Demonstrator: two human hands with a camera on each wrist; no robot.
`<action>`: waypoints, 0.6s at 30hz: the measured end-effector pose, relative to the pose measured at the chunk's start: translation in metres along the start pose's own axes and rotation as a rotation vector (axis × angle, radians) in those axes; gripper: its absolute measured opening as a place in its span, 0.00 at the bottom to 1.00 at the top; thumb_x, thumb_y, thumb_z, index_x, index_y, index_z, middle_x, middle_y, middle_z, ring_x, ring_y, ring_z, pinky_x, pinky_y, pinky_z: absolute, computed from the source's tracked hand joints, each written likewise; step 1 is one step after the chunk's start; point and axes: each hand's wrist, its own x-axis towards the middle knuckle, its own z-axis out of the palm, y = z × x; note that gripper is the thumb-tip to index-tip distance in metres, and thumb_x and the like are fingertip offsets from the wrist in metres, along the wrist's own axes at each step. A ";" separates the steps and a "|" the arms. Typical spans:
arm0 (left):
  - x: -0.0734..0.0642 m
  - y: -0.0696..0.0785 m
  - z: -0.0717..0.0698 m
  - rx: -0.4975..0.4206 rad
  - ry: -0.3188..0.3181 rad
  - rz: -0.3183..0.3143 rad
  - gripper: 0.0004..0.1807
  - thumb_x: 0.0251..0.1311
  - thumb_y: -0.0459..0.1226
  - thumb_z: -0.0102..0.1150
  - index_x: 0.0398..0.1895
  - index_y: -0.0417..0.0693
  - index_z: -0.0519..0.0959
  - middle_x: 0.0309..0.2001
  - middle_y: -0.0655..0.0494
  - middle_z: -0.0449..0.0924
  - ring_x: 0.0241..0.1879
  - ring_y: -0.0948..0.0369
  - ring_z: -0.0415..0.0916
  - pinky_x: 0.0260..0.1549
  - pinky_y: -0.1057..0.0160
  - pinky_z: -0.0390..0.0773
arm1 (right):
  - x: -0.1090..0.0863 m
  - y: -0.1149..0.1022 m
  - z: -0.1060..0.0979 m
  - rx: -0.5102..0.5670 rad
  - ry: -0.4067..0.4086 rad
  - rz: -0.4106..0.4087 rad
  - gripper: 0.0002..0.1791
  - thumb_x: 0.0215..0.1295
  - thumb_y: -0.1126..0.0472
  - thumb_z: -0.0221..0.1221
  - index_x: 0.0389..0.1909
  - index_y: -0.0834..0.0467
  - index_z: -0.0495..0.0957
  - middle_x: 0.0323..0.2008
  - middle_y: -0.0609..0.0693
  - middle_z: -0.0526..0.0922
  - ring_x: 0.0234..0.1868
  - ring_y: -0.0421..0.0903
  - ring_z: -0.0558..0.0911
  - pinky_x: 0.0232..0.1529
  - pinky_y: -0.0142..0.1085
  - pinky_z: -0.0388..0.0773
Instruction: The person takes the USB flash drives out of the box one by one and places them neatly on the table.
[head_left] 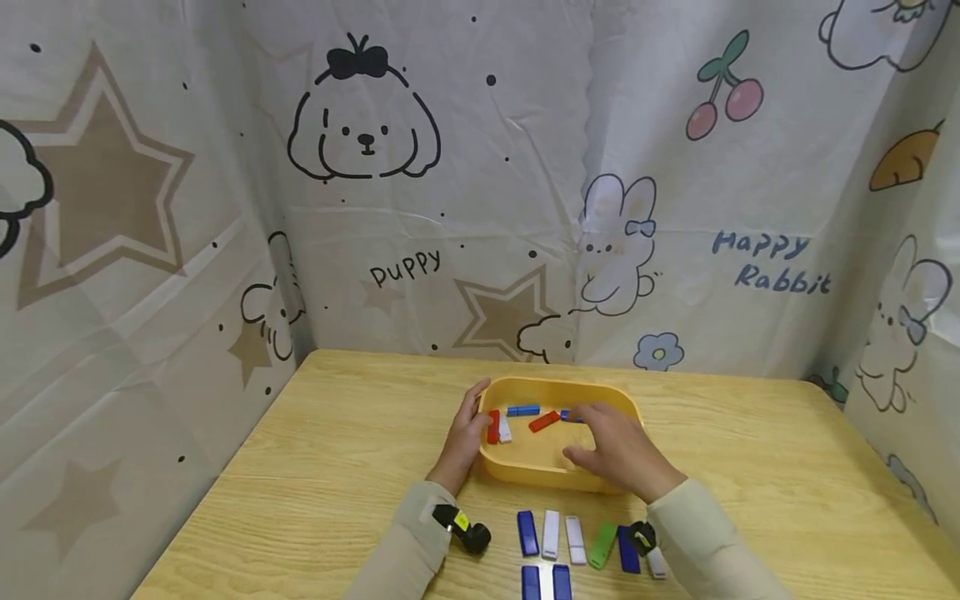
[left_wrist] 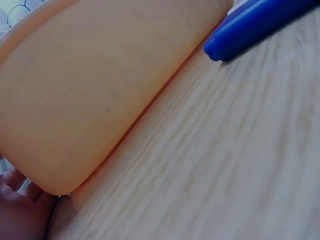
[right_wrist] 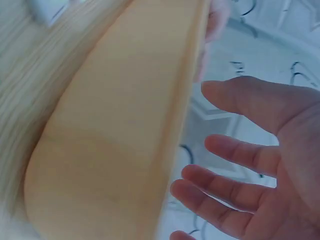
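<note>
Tray (head_left: 540, 477) is seen below right of frame centre, mouth upward, long axis running left-right; its left end is gripped by the left hand (head_left: 463, 437), its right overhung by the released right hand (head_left: 621, 450).

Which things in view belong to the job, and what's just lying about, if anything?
Likely in the job: left hand, right hand, yellow bin, coloured sticks inside it, coloured sticks in front of it.

Likely just surroundings: wooden table, printed cloth, wrist cameras.
</note>
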 end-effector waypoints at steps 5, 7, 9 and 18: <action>0.000 -0.001 0.001 0.021 0.008 -0.002 0.34 0.58 0.22 0.38 0.72 0.34 0.53 0.70 0.32 0.54 0.69 0.40 0.54 0.66 0.43 0.57 | 0.012 0.013 0.011 -0.013 -0.033 0.060 0.23 0.55 0.53 0.68 0.50 0.57 0.78 0.48 0.55 0.81 0.48 0.54 0.79 0.48 0.53 0.76; 0.000 -0.002 0.001 0.022 0.002 0.004 0.34 0.58 0.22 0.38 0.72 0.34 0.53 0.70 0.31 0.54 0.69 0.40 0.54 0.66 0.43 0.57 | 0.017 0.018 0.014 -0.018 -0.047 0.085 0.22 0.55 0.54 0.68 0.49 0.57 0.78 0.46 0.56 0.81 0.46 0.53 0.79 0.47 0.52 0.76; 0.000 -0.002 0.001 0.006 -0.007 0.016 0.34 0.58 0.22 0.37 0.72 0.33 0.53 0.70 0.31 0.53 0.69 0.39 0.53 0.66 0.43 0.55 | 0.021 0.022 0.017 -0.021 -0.059 0.112 0.22 0.55 0.54 0.68 0.49 0.58 0.77 0.45 0.56 0.80 0.44 0.52 0.79 0.46 0.51 0.76; 0.001 -0.001 0.000 -0.009 0.005 0.014 0.34 0.58 0.21 0.37 0.72 0.33 0.53 0.70 0.30 0.53 0.69 0.39 0.52 0.67 0.43 0.54 | 0.037 0.036 0.035 -0.047 -0.061 0.174 0.23 0.53 0.53 0.69 0.47 0.59 0.77 0.38 0.53 0.77 0.35 0.49 0.76 0.40 0.46 0.77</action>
